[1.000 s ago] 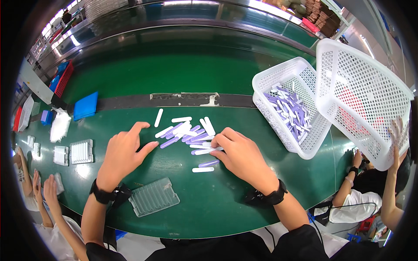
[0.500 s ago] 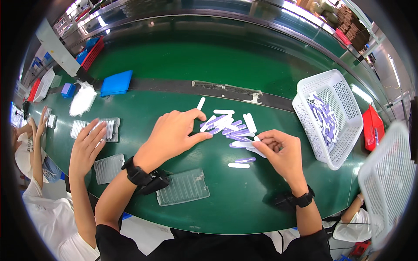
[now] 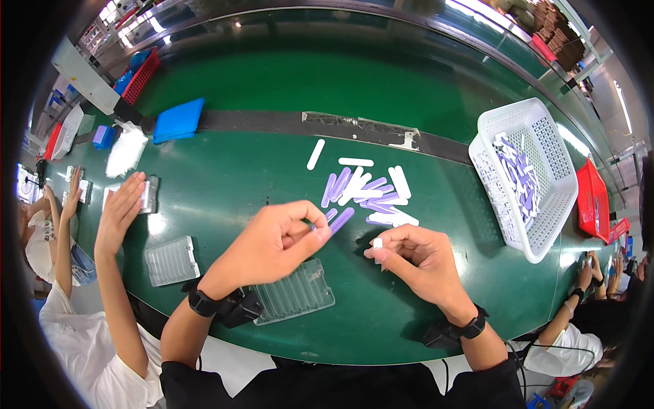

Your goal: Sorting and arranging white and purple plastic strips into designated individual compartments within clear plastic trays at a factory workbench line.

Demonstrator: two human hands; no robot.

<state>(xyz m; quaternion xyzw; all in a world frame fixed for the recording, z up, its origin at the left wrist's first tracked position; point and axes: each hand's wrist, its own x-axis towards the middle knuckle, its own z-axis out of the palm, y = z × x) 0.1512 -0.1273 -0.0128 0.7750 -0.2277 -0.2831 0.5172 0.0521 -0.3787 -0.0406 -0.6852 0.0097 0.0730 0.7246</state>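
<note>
My left hand [image 3: 272, 238] is closed in a pinch on purple nail files [image 3: 342, 221], small flat sticks with rounded ends. It hovers over the upper edge of a clear ribbed plastic tray [image 3: 294, 294], partly hiding it. In the fingertips of my right hand [image 3: 419, 259] is a white-faced nail file [image 3: 378, 244], mostly covered by the fingers. Beyond both hands, loose purple and white nail files [image 3: 371, 193] lie scattered on the green table [image 3: 381, 320]. One white nail file [image 3: 315, 155] lies apart at the far left of them.
A white perforated basket [image 3: 492, 194] holding more files stands to the right, beside a red bin [image 3: 591, 204]. Another clear tray [image 3: 172, 261] lies at left, near a co-worker's hand [image 3: 122, 204] over a tray. A blue flat stack [image 3: 178, 121] and white plastic bags [image 3: 127, 151] lie farther back.
My left hand has come back from the pile toward me, now gripping purple files. My right hand has drawn nearer and left with a file. The white basket at the far right edge is gone.
</note>
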